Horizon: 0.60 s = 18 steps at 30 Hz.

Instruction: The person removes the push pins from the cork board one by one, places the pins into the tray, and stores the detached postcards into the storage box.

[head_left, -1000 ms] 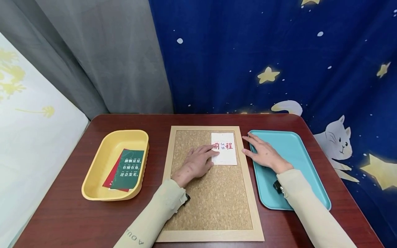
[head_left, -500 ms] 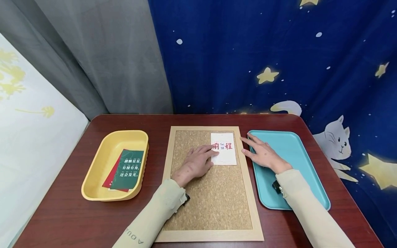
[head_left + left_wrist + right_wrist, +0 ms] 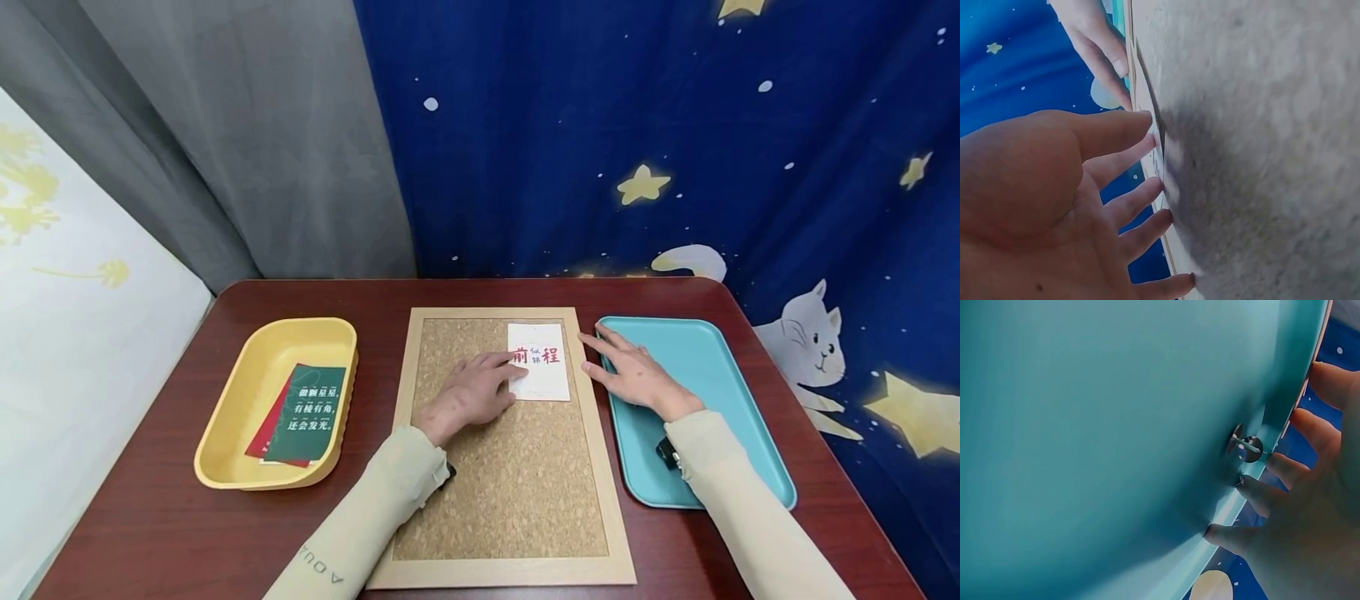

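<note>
A white card [image 3: 546, 385] with red and blue characters lies near the upper right of a wood-framed corkboard [image 3: 525, 475]. My left hand [image 3: 467, 392] rests there with fingers spread, its fingertips over the card's left edge and on the cork beside it. The left wrist view has the thumb and fingertips near or against the board, gripping nothing visible. My right hand [image 3: 637, 377] reaches over the left rim of a turquoise tray [image 3: 705, 367], fingers extended toward the board's frame. Below its fingertips, in the right wrist view, metal thumbtacks [image 3: 1252, 450] lie inside the tray.
On the left stands a yellow basket [image 3: 216, 408] containing a green card [image 3: 306, 417] with white characters and a red card [image 3: 268, 423] partly beneath it. Everything sits on a dark reddish table [image 3: 157, 500]. Grey and blue starry curtains [image 3: 525, 150] hang behind its back edge.
</note>
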Available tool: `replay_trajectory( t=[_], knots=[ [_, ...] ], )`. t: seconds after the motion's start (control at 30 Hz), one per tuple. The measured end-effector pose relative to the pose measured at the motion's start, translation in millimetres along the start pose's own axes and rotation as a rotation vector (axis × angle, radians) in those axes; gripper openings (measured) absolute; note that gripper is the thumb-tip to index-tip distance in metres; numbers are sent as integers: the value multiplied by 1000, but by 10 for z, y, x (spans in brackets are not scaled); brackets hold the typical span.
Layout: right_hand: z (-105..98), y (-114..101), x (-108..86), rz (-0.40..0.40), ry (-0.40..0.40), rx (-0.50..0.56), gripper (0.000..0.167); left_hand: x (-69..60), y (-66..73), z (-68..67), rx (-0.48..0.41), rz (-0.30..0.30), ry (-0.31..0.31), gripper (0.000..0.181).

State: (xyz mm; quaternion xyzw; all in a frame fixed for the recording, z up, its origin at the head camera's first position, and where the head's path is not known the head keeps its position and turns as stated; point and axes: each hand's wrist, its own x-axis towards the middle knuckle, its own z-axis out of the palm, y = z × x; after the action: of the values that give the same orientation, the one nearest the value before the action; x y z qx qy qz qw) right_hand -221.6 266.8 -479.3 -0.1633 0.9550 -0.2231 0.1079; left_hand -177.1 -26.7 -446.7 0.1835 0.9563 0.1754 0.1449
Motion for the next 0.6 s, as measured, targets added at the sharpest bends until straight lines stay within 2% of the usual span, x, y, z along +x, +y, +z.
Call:
replay_trajectory(
  t=[0.2,0.33,0.6],
  knots=[
    [3,11,-10,-2,-9,0,65,39,-3,-67,4,15,-18,42],
    [11,12,-10,-2,-11,0,66,75,-7,-99,6,21,-1,38],
    [6,5,-12,3,-14,11,66,108,2,-126,-15,-6,30,32]
  ],
)
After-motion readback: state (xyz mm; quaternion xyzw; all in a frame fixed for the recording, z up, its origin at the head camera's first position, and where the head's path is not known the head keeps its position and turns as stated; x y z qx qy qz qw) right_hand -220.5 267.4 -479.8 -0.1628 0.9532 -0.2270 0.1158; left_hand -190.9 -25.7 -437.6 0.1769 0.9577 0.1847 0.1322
